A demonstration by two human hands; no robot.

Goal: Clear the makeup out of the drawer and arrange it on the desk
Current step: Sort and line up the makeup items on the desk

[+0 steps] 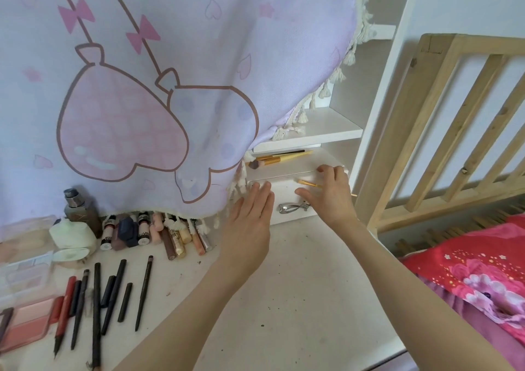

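**Both hands at the small white drawer**

Here the drawer (289, 197) sits at the back of the tabletop (298, 285), its inside hidden from view. The right hand (329, 194) curls over its top edge, fingers pinching a thin gold brush (308, 184) (mostly covered by the hand). The left hand (250, 217) lies flat, fingers straight and together, by the drawer's left end. More brushes (279, 157) lie above, partly under the hanging cloth (142, 86). Tubes (159, 234) and pencils (113, 294) line the tabletop at left; the palettes (25, 325) there are blurred.
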